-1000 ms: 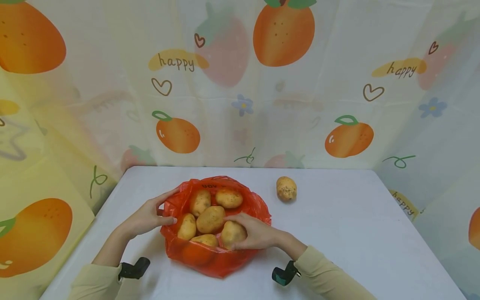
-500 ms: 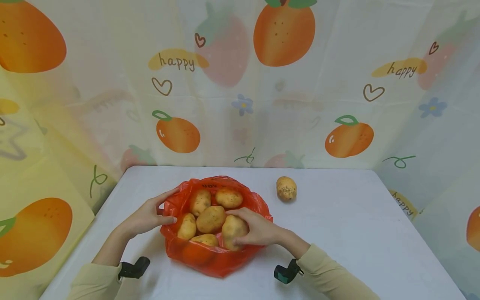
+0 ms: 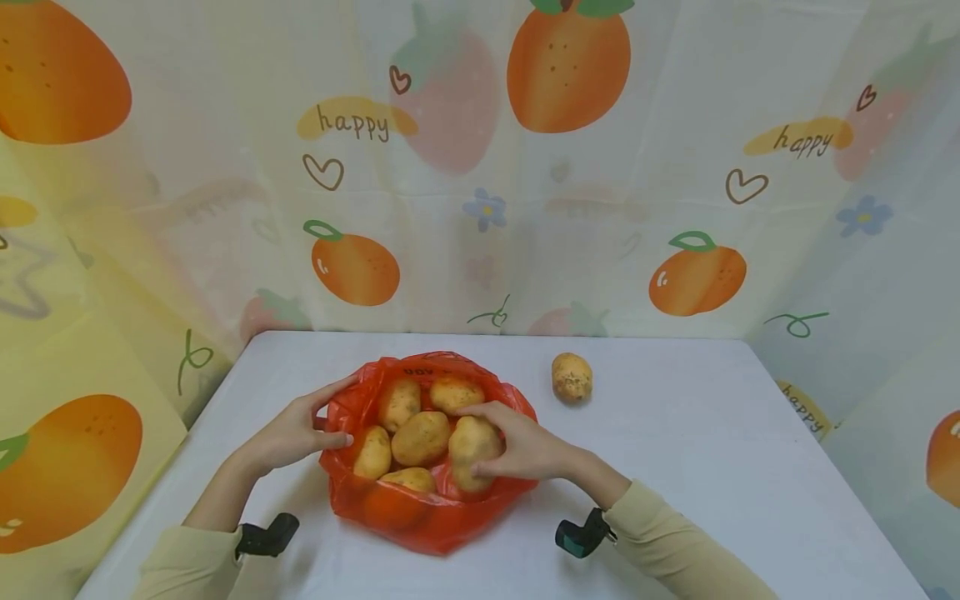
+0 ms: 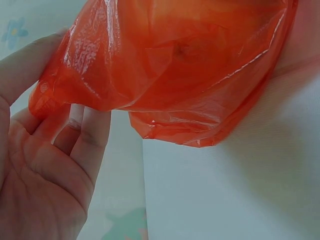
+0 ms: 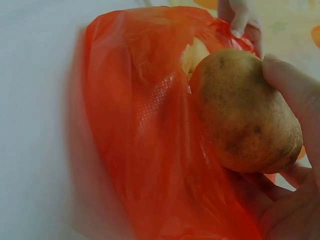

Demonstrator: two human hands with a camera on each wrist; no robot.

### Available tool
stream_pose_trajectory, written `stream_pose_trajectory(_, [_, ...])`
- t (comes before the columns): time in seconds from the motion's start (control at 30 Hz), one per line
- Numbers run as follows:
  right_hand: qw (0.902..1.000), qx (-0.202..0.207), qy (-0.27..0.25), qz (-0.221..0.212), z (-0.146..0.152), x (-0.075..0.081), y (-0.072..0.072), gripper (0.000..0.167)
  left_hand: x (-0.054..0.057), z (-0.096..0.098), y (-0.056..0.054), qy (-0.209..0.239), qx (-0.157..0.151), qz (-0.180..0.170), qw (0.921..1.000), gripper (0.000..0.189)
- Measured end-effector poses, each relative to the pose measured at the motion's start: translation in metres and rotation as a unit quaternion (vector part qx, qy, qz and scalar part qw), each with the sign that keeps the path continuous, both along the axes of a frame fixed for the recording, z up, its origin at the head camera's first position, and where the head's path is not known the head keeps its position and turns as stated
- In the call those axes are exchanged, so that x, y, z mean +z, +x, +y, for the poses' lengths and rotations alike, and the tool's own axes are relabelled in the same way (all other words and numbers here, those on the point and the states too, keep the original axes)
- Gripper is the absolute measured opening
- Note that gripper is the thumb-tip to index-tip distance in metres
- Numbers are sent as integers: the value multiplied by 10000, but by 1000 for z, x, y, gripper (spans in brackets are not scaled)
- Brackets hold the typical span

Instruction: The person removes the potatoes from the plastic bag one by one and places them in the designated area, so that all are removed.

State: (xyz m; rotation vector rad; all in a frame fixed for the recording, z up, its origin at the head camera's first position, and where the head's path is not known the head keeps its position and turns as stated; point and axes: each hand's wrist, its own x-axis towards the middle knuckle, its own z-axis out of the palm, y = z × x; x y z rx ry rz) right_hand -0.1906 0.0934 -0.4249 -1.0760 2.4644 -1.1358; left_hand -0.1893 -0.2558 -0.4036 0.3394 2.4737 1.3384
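Note:
A red plastic bag (image 3: 427, 529) lies on the table with its mouth spread wide, several potatoes inside. At its left rim, my left hand (image 3: 292, 433) holds the plastic, thumb on the inner side and fingers outside; the left wrist view has the fingers behind the red film (image 4: 165, 65). My right hand (image 3: 528, 446) grips a potato (image 3: 474, 454) between thumb and fingers at the right side of the bag's mouth. In the right wrist view this potato (image 5: 245, 112) has dark specks and is up by the rim. Beside it sits another potato (image 3: 422, 439) in the bag's middle.
One loose potato (image 3: 572, 378) lies on the white table (image 3: 690, 467), behind and to the right of the bag. A fruit-print curtain (image 3: 570, 250) hangs along the table's back edge and at both sides. Each wrist wears a black camera (image 3: 268, 535).
My right hand has moved slightly up and to the right with the potato in its grip, and the potato now stands more upright. The left hand and the bag stay nearly still.

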Motion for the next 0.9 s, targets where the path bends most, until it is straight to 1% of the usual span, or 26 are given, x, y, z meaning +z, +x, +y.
stream_pose_trajectory(0.3, [10000,-31,-25,-52,7,2,1,69,0,-1,1,56,-11,9,10000,78])
stream_pose_trajectory(0.53, [9995,-264,-122,-150,16,5,4,67,1,-1,2,52,-21,15,10000,78])
stream_pose_trajectory(0.67, [9989,-329,-281,-150,22,7,4,66,0,-2,2,53,-18,22,10000,78])
stream_pose_trajectory(0.9, [9965,-582,-502,-325,36,10,5,66,0,-2,1,33,-12,59,10000,78])
